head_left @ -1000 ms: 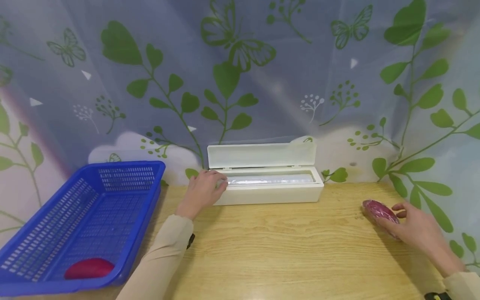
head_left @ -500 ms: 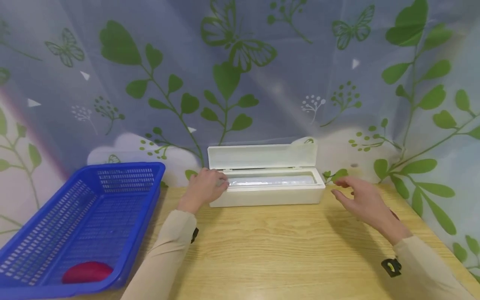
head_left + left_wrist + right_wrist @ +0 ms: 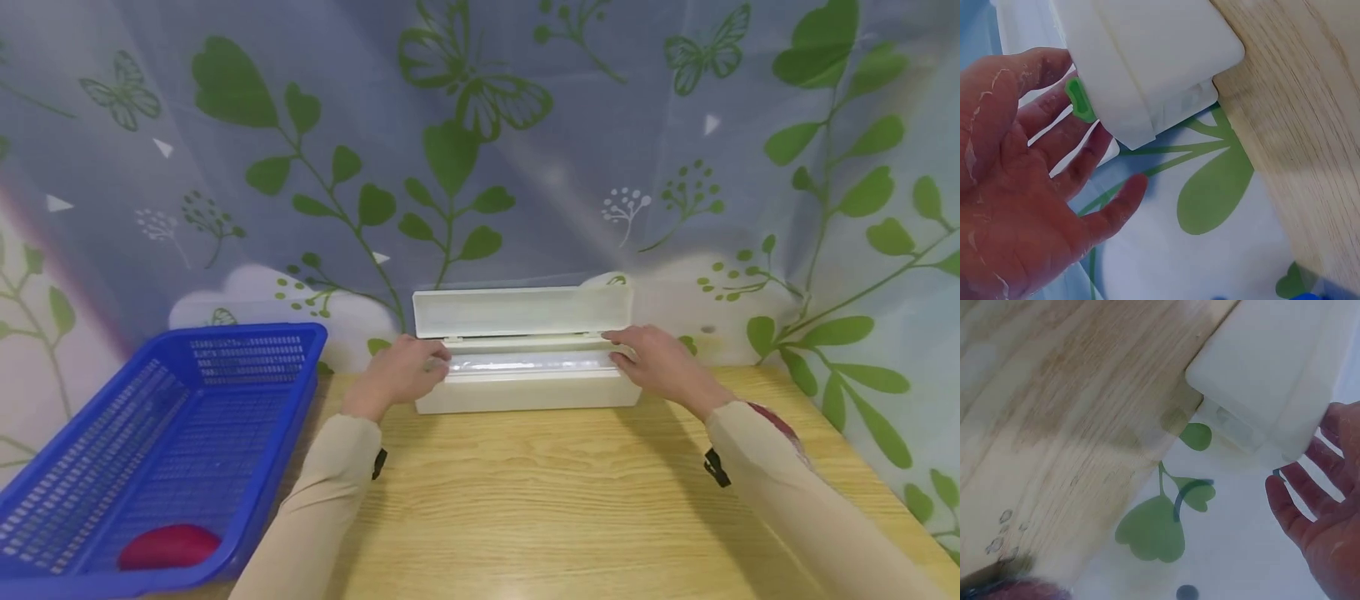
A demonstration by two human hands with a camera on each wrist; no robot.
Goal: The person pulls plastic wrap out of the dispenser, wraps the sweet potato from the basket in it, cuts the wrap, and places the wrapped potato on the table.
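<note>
Both hands at the long white box (image 3: 528,395), one to each end! It's at the back of the wooden surface (image 3: 517,483), the lid (image 3: 517,312) standing open along its far side, and inside runs a shiny, whitish roll (image 3: 532,362).

Left hand (image 3: 401,372) on the box's left end: the grip is spread, thumb and fingers apart, touching the end, a little green piece (image 3: 1080,100) showing there between them and the box. Right hand (image 3: 660,362) on the box's right end, and that grip is spread too, index finger up by the hinge side, thumb lower, a gap between them.

Over to the left of the box, the blue basket (image 3: 273,454), with a smooth red object (image 3: 168,547) lying inside, at the end nearer the person. Off to the right of the box, a dark red object in clear wrap (image 3: 776,423), mostly hidden behind the right sleeve (image 3: 795,492). Behind the box, a leaf-and-butterfly backdrop (image 3: 555,200).
</note>
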